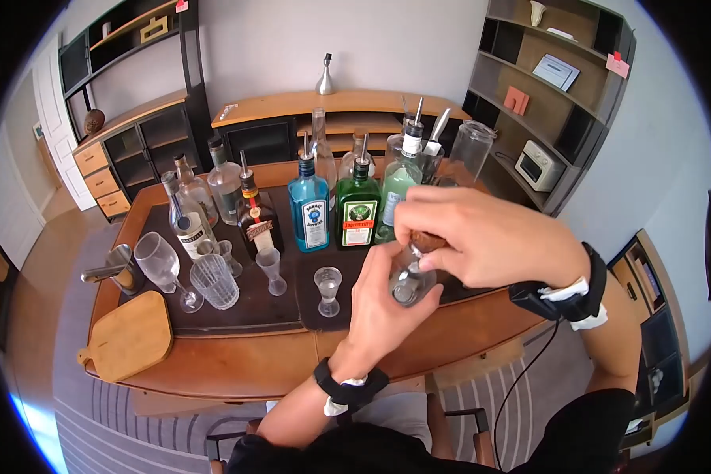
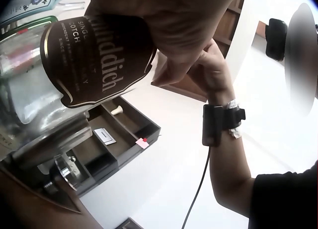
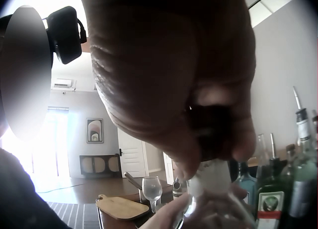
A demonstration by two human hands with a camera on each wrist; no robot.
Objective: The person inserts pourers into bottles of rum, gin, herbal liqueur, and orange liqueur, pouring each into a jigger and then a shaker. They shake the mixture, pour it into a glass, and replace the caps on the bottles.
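My left hand [image 1: 378,312] grips a clear glass whisky bottle [image 1: 407,286] over the table's front edge. Its brown label [image 2: 102,60] reads "Scotch" in the left wrist view. From above, my right hand [image 1: 486,237] pinches the dark brown stopper [image 1: 426,242] at the bottle's neck, fingers and thumb around it. In the right wrist view the stopper is in shadow and mostly covered by those fingers. Just beyond the hands stand a green square bottle [image 1: 359,212] and a pale green bottle [image 1: 400,186], both with metal pourers. A small footed glass [image 1: 328,291] stands left of the left hand.
A blue bottle [image 1: 309,207] and several other bottles line the dark mat. Farther left are a ribbed tumbler [image 1: 215,283], a tilted wine glass [image 1: 159,261], a metal cup [image 1: 125,272] and a wooden board [image 1: 130,336]. A glass pitcher [image 1: 472,150] stands back right.
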